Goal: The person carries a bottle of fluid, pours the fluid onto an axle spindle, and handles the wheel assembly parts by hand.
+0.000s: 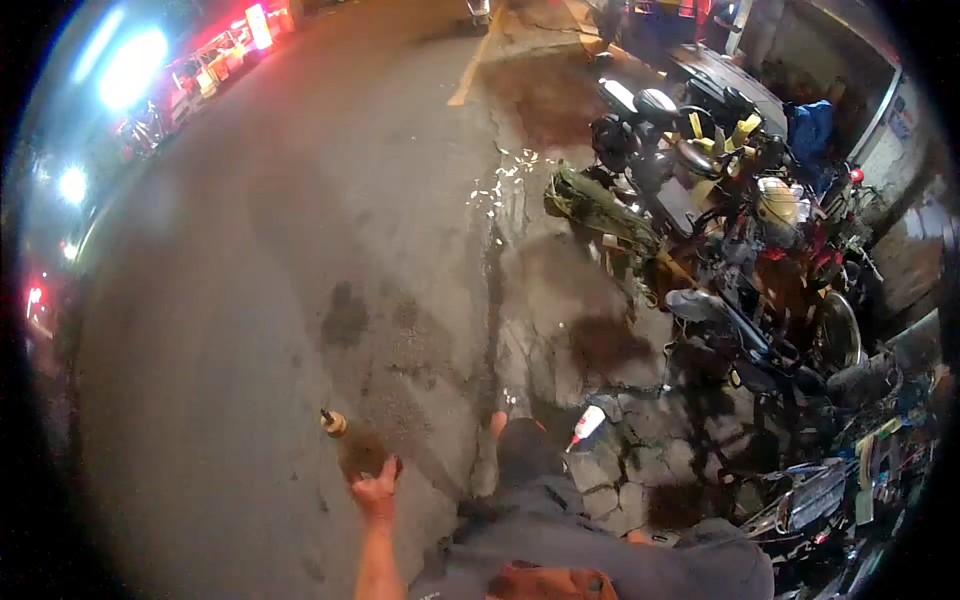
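At the lower left, my left hand (375,490) is wrapped round the base of a brownish bottle (360,452), whose tan cap (334,424) has a dark tip pointing up and left, over the road. My right hand does not show. A white bottle with a red nozzle (588,425) lies on the cracked paving to the right of my dark-clothed leg (530,455). Part of an orange-brown item (550,582) lies against my dark clothes at the bottom edge.
Grey road (220,300) spreads to the left. Parked motorbikes and piled parts (740,200) crowd the right side, beside a wall. A green bundle (600,210) sticks out towards the road, near scattered white bits (500,180). More metal clutter (820,495) lies lower right.
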`<state>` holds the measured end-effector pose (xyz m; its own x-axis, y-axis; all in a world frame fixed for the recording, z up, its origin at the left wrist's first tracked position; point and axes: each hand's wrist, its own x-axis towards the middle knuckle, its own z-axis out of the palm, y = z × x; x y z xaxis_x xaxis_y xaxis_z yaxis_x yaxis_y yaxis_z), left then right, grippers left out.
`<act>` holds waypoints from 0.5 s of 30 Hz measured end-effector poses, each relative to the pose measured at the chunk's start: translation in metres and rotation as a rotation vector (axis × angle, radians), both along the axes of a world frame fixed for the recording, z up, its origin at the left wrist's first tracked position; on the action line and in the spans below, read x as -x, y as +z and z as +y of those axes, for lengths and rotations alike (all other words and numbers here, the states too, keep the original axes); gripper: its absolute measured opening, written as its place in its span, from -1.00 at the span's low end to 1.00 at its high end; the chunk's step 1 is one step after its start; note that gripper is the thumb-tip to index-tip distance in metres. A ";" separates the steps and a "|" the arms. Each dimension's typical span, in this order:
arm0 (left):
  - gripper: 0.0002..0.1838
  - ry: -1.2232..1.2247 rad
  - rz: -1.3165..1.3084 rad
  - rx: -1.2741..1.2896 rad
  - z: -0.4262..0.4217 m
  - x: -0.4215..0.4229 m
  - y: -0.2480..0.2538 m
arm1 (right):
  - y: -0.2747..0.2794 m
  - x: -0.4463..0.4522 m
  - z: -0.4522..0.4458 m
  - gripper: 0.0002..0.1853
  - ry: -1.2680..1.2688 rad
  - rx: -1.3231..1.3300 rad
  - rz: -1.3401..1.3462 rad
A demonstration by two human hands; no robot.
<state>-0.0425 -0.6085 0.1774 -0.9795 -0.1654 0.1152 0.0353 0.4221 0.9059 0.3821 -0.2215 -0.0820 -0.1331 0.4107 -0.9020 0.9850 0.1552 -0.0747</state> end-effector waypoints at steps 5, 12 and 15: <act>-0.38 0.090 0.274 -0.086 0.080 0.233 -0.040 | -0.015 0.298 0.109 -0.54 0.003 -0.185 0.178; -0.36 0.084 0.101 0.033 0.148 0.506 -0.027 | 0.157 0.921 0.252 -0.52 0.215 -0.350 0.982; -0.28 -0.024 -0.013 -0.028 0.181 0.644 -0.032 | 0.276 1.095 0.251 -0.57 0.111 -0.196 1.093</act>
